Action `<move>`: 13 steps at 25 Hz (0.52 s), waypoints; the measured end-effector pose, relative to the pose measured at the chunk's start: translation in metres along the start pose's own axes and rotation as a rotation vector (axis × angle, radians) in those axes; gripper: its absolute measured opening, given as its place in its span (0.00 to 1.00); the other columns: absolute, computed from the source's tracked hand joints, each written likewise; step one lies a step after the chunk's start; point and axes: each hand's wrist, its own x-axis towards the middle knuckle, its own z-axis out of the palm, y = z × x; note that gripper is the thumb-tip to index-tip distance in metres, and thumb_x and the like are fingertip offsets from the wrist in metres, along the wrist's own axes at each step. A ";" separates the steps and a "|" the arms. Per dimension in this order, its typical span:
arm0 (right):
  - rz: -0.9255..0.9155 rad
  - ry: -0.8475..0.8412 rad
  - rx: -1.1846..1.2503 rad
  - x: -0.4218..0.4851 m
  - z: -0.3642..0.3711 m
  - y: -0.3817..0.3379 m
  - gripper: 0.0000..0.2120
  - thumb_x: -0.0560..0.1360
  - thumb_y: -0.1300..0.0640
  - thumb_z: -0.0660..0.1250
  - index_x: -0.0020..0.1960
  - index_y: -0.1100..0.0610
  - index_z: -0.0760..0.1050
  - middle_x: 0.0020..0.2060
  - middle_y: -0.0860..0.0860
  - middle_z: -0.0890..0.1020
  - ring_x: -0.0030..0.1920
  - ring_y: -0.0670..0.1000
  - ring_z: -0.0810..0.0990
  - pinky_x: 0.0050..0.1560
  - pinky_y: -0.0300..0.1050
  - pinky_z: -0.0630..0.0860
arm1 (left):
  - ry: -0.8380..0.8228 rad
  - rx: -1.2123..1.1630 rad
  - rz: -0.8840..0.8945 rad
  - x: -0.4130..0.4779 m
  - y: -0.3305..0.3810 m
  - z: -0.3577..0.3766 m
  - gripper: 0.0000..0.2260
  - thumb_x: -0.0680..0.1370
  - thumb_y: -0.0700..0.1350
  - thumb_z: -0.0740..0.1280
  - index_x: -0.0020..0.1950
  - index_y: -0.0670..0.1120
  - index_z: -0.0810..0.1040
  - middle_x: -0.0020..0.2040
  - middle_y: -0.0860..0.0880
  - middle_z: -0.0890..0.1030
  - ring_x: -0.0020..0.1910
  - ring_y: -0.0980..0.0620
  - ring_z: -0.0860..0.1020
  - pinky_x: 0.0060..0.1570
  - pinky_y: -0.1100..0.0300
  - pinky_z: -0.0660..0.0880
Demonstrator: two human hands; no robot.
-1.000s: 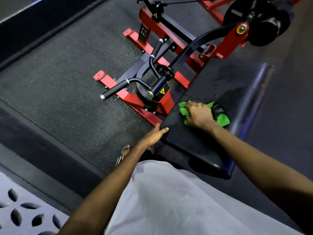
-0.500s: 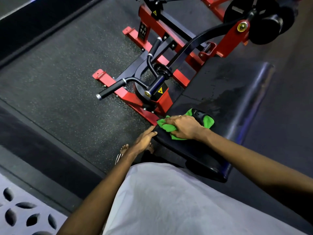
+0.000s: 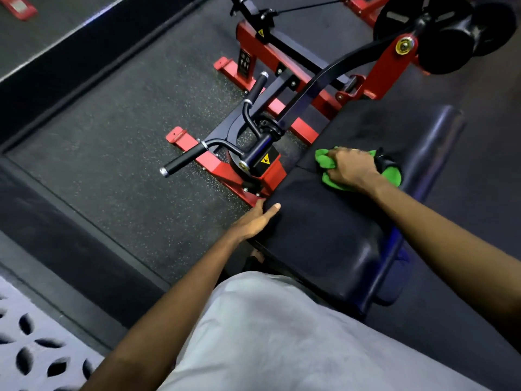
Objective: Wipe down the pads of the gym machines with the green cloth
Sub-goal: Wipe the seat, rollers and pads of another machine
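Soft, matt green cloth (image 3: 328, 162); smooth black pad (image 3: 324, 235) with dull sheen; glossy red-painted metal frame (image 3: 390, 62); rough, speckled rubbery floor (image 3: 127, 136).

The right hand (image 3: 352, 170) hides most of the green cloth (image 3: 392, 176); the top edge crops the weight plate (image 3: 394, 15).

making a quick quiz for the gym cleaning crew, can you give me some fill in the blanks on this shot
The right hand grips a ____ cloth on the pad.
The left hand rests on the pad's edge and holds ____.
The machine frame beside the pad is painted ____.
Missing words: green; nothing; red
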 end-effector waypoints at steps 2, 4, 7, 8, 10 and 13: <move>-0.009 0.014 0.005 -0.002 0.005 -0.013 0.19 0.71 0.49 0.68 0.59 0.55 0.78 0.56 0.56 0.82 0.55 0.60 0.82 0.51 0.52 0.78 | 0.032 0.004 0.013 0.001 0.005 0.005 0.33 0.82 0.63 0.59 0.81 0.49 0.55 0.76 0.48 0.69 0.73 0.48 0.69 0.71 0.57 0.64; -0.163 -0.046 0.020 -0.016 0.012 -0.037 0.18 0.72 0.48 0.67 0.59 0.53 0.78 0.55 0.54 0.83 0.56 0.59 0.83 0.51 0.51 0.78 | 0.055 0.004 0.022 0.000 0.008 0.007 0.33 0.81 0.64 0.61 0.80 0.51 0.57 0.74 0.51 0.71 0.71 0.51 0.71 0.71 0.57 0.65; -0.337 -0.103 0.083 -0.017 0.012 -0.039 0.18 0.73 0.47 0.65 0.61 0.45 0.77 0.57 0.51 0.83 0.57 0.58 0.82 0.53 0.50 0.77 | 0.043 0.006 0.048 -0.002 0.012 0.004 0.32 0.80 0.63 0.63 0.80 0.54 0.58 0.70 0.54 0.72 0.68 0.56 0.72 0.67 0.61 0.66; -0.311 -0.111 0.083 -0.005 0.008 -0.035 0.17 0.73 0.47 0.65 0.62 0.45 0.78 0.57 0.51 0.83 0.58 0.59 0.82 0.54 0.50 0.77 | 0.021 0.008 0.054 -0.001 0.013 0.002 0.33 0.79 0.64 0.64 0.80 0.54 0.58 0.70 0.54 0.72 0.68 0.55 0.72 0.65 0.62 0.66; -0.179 -0.103 0.068 0.023 0.004 -0.032 0.17 0.73 0.49 0.64 0.61 0.49 0.79 0.57 0.53 0.83 0.58 0.59 0.82 0.54 0.51 0.77 | -0.026 0.053 0.053 0.002 0.010 -0.004 0.34 0.78 0.64 0.66 0.79 0.55 0.58 0.70 0.55 0.73 0.66 0.55 0.73 0.62 0.63 0.66; -0.118 -0.099 0.008 0.045 0.013 -0.057 0.16 0.72 0.50 0.65 0.58 0.53 0.79 0.55 0.54 0.84 0.57 0.58 0.83 0.53 0.50 0.78 | -0.105 0.057 0.032 0.014 0.006 -0.013 0.35 0.77 0.64 0.69 0.79 0.57 0.58 0.68 0.59 0.73 0.64 0.59 0.73 0.62 0.63 0.67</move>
